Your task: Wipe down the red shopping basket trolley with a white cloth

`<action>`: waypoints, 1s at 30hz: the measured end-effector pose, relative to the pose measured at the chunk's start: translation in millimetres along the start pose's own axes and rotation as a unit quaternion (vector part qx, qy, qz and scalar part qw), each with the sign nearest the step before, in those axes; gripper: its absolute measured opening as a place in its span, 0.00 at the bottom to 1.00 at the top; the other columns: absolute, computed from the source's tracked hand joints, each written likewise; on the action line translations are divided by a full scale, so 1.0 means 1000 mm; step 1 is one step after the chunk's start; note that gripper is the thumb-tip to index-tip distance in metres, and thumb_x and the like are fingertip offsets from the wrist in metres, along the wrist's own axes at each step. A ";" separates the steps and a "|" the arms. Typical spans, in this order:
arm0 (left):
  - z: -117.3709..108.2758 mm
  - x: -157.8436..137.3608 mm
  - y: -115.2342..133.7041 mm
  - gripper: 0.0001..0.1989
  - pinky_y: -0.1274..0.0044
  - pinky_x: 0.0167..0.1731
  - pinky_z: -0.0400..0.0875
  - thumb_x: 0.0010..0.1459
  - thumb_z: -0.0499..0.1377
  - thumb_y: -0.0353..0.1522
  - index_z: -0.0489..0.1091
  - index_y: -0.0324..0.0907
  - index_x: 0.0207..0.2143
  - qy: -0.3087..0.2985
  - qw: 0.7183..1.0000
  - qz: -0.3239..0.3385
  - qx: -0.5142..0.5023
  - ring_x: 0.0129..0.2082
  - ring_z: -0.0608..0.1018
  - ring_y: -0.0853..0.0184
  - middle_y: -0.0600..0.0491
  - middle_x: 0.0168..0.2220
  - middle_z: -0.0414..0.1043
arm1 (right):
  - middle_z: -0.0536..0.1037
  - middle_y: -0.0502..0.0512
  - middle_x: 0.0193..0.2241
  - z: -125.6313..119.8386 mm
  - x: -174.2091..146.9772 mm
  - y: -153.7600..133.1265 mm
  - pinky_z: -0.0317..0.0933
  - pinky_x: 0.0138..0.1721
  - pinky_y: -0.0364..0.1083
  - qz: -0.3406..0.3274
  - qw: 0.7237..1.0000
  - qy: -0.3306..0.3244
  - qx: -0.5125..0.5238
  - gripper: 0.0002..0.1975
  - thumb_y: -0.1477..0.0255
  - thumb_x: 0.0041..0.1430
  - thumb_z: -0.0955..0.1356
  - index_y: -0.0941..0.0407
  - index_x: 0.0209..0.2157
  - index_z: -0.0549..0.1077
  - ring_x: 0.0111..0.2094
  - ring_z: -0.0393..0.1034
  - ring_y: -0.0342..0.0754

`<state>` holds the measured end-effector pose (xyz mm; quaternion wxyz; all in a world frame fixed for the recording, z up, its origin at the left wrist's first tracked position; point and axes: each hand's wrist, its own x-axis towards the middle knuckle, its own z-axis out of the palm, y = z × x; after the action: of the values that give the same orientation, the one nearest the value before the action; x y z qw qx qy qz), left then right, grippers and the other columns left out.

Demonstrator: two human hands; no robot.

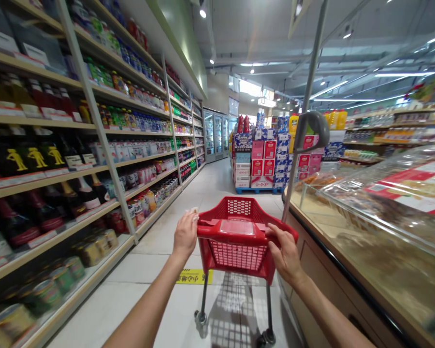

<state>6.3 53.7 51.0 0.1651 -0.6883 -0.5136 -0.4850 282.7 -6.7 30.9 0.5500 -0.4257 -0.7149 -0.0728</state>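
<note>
A red plastic shopping cart (248,227) stands right in front of me, its mesh basket showing nothing inside. At the left end of its handle, my left hand (186,234) is closed on the rim. Something small and white, like a crumpled tissue (195,213), shows at that hand's fingers. My right hand (285,253) curls its fingers over the right end of the handle, thumb toward me. A clear label cover (238,226) lies on the middle of the handle, between both hands.
Shelves of bottles and cans (145,169) line the left. A food counter (326,251) with clear plastic packs (395,179) runs close on the right, beside a metal pole (306,106). Stacked drink cartons (263,166) stand ahead; glass-door fridges (217,135) are farther back. A yellow sticker (190,276) marks the floor.
</note>
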 end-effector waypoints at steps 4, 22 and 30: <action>0.010 -0.010 0.035 0.15 0.66 0.50 0.64 0.58 0.44 0.33 0.65 0.43 0.44 -0.051 0.993 0.097 -0.051 0.50 0.67 0.65 0.49 0.47 0.68 | 0.74 0.53 0.36 0.002 0.001 -0.003 0.56 0.43 0.54 0.000 1.000 0.005 -0.005 0.19 0.68 0.56 0.58 0.54 0.50 0.61 0.37 0.65 0.50; 0.019 0.002 0.083 0.16 0.65 0.51 0.62 0.58 0.45 0.31 0.63 0.40 0.47 -0.134 0.982 0.125 -0.050 0.51 0.66 0.63 0.47 0.48 0.67 | 0.73 0.52 0.38 -0.005 0.001 0.001 0.56 0.45 0.53 0.000 0.999 -0.021 0.028 0.19 0.71 0.58 0.56 0.53 0.52 0.58 0.41 0.64 0.49; 0.020 -0.005 0.095 0.17 0.68 0.54 0.58 0.59 0.43 0.31 0.61 0.40 0.49 -0.160 0.979 0.119 -0.042 0.56 0.60 0.64 0.49 0.52 0.64 | 0.74 0.53 0.36 0.000 -0.002 0.000 0.55 0.45 0.53 0.022 1.000 0.004 0.012 0.19 0.69 0.57 0.56 0.55 0.51 0.60 0.40 0.63 0.50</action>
<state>98.5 25.4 62.7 0.1081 -0.8195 -0.4267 -0.3669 283.2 -7.8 29.2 0.5596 -0.4348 -0.7035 -0.0540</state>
